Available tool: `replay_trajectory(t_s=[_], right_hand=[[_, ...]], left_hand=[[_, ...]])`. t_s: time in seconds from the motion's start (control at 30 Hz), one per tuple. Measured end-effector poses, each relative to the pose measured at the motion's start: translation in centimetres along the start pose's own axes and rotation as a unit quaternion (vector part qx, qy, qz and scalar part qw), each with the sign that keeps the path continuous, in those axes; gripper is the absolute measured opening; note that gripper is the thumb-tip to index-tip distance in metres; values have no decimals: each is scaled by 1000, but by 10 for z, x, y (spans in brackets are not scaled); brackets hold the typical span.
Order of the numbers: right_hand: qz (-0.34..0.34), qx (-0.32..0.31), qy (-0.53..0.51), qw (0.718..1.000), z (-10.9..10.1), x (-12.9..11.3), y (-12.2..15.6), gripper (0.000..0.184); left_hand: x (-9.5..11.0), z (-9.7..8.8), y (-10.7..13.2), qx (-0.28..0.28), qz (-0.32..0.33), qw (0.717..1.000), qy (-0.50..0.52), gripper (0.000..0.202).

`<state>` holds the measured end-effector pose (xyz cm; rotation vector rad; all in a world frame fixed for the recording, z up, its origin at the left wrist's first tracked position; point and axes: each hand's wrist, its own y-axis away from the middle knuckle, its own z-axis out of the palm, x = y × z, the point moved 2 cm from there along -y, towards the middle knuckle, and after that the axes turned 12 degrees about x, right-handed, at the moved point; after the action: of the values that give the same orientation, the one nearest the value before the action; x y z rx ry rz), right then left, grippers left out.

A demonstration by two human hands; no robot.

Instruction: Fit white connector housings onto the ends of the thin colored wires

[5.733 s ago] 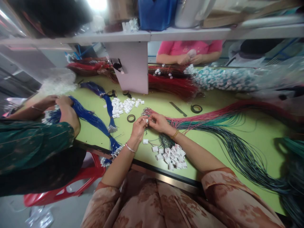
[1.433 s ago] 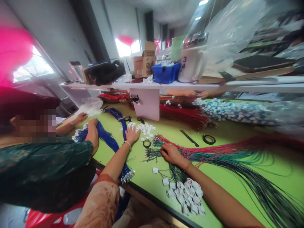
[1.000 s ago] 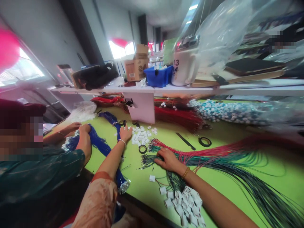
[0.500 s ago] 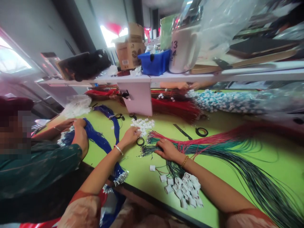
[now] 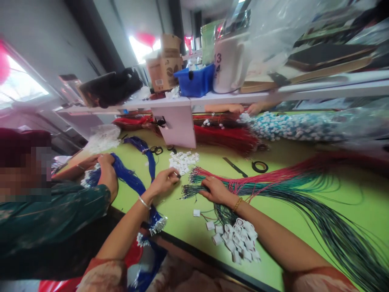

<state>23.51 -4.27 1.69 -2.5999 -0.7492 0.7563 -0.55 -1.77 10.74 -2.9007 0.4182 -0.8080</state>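
My left hand [image 5: 165, 181] is closed in a pinch over the green table, left of the wire ends. Between its fingertips a dark edge shows, a small roll of black tape [image 5: 178, 175], mostly hidden. Just beyond it lies a loose pile of white connectors [image 5: 184, 162]. My right hand [image 5: 216, 190] is closed over the dark green wires [image 5: 261, 191] near their terminal ends, palm down. Pink-red wires [image 5: 261, 177] run alongside, just above that hand. Nearer to me, a heap of white connectors [image 5: 238, 239] sits in front of my right forearm, with wires leading to some.
A black-handled blade [image 5: 234, 167] and a black tape roll [image 5: 259, 166] lie behind the wires. At left, a co-worker's hands [image 5: 103, 162] hold blue wires [image 5: 126, 174]. Overhead, a shelf [image 5: 173, 104] carries a blue bin [image 5: 196, 81] and a white mug [image 5: 227, 65].
The small black tape roll has left the table and is in my left hand, which has drawn back slightly left. My right hand stays on the wires. The view has shifted a little.
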Motion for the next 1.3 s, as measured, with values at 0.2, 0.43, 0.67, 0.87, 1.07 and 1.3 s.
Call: replay_trajectory(t_s=[0.2, 0.43, 0.67, 0.87, 1.07, 1.3], right_hand=[[-6, -1, -7, 1000, 0, 1, -1, 25], [-15, -10, 0, 1000, -2, 1, -2, 28], [-32, -26, -46, 998, -6, 5, -4, 16], [-24, -18, -40, 999, -8, 3, -5, 17], [-42, -57, 16, 997, -18, 0, -5, 15], [-32, -86, -39, 995, -23, 3, -10, 9]], left_hand=[[-53, -16, -52, 135, -63, 965, -214, 27], [-71, 9, -53, 47, -39, 965, -256, 33], [-46, 32, -16, -53, 19, 977, -205, 35], [-35, 28, -6, 0, -17, 983, -180, 18], [-7, 6, 11, 144, -97, 966, 191, 23], [37, 33, 18, 247, -175, 759, 576, 32]])
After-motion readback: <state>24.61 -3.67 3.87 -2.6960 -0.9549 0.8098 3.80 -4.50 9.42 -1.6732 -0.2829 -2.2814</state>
